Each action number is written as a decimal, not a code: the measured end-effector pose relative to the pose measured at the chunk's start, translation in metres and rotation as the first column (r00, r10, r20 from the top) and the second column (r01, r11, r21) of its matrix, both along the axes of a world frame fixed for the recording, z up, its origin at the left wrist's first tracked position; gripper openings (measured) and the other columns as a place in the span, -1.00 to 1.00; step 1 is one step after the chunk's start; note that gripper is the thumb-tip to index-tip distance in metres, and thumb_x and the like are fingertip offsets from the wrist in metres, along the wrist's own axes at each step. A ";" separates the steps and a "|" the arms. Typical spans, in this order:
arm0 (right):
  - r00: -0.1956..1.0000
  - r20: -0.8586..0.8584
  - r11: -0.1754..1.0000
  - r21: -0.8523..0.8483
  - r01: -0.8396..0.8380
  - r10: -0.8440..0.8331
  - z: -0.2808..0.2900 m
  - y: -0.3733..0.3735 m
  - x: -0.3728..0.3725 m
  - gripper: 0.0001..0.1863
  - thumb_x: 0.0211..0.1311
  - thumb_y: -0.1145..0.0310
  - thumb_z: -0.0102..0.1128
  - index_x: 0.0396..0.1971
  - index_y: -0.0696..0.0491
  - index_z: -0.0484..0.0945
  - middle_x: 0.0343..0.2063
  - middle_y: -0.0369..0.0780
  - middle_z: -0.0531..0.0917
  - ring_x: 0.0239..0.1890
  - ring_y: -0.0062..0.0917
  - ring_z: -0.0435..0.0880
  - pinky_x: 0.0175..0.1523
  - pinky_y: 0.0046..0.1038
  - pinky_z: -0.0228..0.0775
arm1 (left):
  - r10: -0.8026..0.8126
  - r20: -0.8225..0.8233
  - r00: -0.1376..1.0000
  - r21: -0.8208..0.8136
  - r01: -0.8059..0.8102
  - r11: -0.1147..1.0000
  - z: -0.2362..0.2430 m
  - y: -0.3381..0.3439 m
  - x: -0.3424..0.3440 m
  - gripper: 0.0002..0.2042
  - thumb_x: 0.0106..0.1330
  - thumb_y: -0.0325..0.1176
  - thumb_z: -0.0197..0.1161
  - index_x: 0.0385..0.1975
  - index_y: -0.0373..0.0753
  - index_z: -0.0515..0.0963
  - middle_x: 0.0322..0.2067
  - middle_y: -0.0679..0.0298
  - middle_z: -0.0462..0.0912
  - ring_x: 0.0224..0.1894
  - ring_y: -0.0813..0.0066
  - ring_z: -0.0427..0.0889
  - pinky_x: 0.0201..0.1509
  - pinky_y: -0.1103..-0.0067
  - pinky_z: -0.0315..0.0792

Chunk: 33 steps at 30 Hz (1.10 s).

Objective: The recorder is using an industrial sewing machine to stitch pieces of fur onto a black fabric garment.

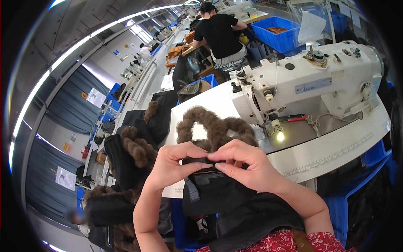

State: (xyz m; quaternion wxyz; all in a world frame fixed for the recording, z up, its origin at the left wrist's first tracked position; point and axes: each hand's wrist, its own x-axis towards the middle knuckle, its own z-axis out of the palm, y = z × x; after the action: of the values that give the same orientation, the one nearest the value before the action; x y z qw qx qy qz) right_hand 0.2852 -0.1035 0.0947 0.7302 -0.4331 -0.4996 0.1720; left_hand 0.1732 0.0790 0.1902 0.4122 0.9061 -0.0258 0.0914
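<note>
Both hands meet over a black fabric bag at the front edge of the sewing table. My left hand pinches the bag's upper edge between thumb and fingers. Close beside it, almost touching, my right hand pinches the same edge. Brown fluffy fur loops lie just beyond my fingers on the white tabletop, seemingly joined to the bag. A small grey strip hangs from the bag's left side. The fingers partly hide the pinched edge. To the right, the white sewing machine has its small lamp lit near the needle.
Black pieces with brown fur are piled at the left. A red-handled tool lies under the machine arm. Blue bins stand at the back right and below the table. Farther off, a person in black sits working.
</note>
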 end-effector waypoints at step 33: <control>0.642 0.556 0.801 0.076 0.593 -0.528 -0.037 0.009 -0.021 -0.49 0.03 0.47 0.27 0.07 0.15 0.48 -0.33 -0.23 0.55 -0.21 -0.40 0.52 0.04 -0.36 0.36 | -0.140 -0.364 0.921 0.924 0.375 0.066 0.053 -0.070 -0.018 -0.95 -0.05 -0.45 0.21 -0.62 -0.25 0.50 -0.55 0.30 0.35 -0.33 0.35 0.48 0.26 0.27 0.37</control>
State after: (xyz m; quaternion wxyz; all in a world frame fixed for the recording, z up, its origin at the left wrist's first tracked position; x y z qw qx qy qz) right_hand 0.2638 -0.0945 0.0573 0.5452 -0.6374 -0.5181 -0.1675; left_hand 0.1547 0.0094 0.2433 -0.2804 0.9322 -0.2035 -0.1048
